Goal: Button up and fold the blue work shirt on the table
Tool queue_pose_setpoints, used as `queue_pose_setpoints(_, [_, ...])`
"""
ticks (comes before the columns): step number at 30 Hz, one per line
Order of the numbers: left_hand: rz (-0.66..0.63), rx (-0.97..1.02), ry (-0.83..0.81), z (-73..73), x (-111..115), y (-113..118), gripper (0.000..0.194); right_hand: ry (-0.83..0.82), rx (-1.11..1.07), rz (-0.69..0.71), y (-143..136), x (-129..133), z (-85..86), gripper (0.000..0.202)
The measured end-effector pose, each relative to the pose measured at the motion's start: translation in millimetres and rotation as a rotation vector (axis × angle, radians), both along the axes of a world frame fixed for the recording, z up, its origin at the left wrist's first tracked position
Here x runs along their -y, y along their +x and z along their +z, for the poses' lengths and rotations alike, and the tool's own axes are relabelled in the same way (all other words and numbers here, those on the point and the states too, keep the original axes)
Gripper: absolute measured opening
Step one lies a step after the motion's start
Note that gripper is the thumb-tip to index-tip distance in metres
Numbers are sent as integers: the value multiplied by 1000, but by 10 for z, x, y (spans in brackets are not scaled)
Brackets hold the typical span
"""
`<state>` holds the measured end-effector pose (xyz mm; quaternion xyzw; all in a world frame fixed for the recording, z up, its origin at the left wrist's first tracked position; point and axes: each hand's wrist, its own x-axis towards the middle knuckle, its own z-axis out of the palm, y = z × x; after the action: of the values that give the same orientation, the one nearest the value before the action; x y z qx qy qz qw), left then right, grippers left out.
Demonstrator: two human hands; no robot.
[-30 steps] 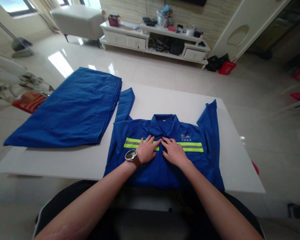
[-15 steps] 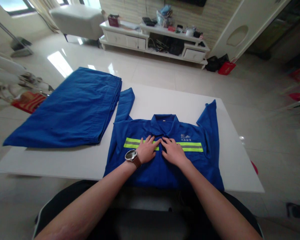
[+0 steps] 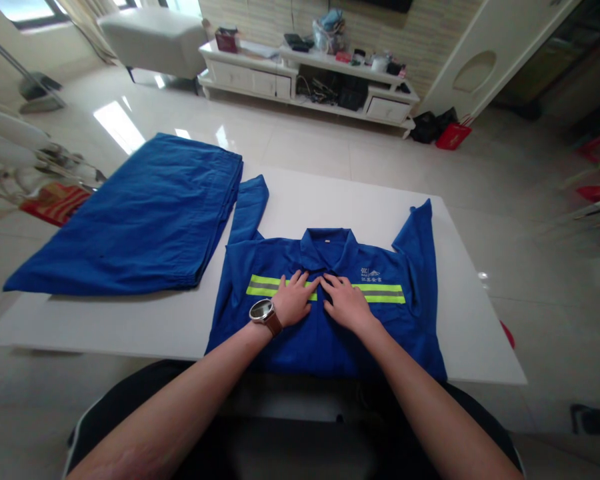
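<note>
A blue work jacket (image 3: 300, 347) with yellow-green reflective strips and a white chest logo lies front up on the white table (image 3: 480, 333), its collar away from me. Both its sleeves are bent up past the shoulders. My left hand (image 3: 294, 300), with a watch at the wrist, rests with spread fingers on the left strip beside the front opening. Across the opening, my right hand (image 3: 347, 303) lies on the jacket with its fingers apart. The index fingertips of both hands nearly meet below the collar.
Folded blue cloth (image 3: 140, 213) covers the table's left part and overhangs its far edge. Beyond the table stand a low white cabinet (image 3: 240, 77) with small items on it and a pale padded bench (image 3: 155, 40). A red bag (image 3: 453, 135) sits on the floor.
</note>
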<state>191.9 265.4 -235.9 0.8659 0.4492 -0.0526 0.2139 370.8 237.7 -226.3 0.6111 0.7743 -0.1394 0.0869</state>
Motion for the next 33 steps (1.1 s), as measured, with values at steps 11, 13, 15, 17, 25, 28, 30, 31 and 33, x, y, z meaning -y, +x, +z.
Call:
queue_pose_setpoints(11, [3, 1, 14, -42, 2, -6, 76, 4, 19, -3, -19, -17, -21, 64])
queue_pose_setpoints(13, [8, -4, 14, -43, 4, -8, 76, 7, 24, 3, -25, -19, -15, 64])
queue_pose_setpoints(15, [9, -7, 10, -40, 5, -9, 75, 8, 31, 10, -32, -15, -7, 64])
queue_pose_setpoints(17, [7, -7, 7, -34, 5, -8, 75, 11, 38, 15, -39, -7, 1, 64])
queue_pose_setpoints(25, [5, -8, 1, -15, 2, -6, 75, -7, 68, 34, -21, -7, 13, 61])
queue_pose_setpoints(28, [1, -10, -2, -10, 3, -8, 74, -28, 62, 42, 5, -20, 23, 60])
queue_pose_setpoints(30, [-2, -13, -2, -10, 3, -11, 73, -33, 60, 41, 10, -24, 29, 59])
queue_pose_setpoints(31, [-3, -12, 0, -12, 3, -13, 73, -29, 62, 38, 7, -24, 30, 58])
queue_pose_setpoints(33, [-5, -6, 4, -15, 2, -15, 72, -16, 63, 31, -4, -16, 27, 59])
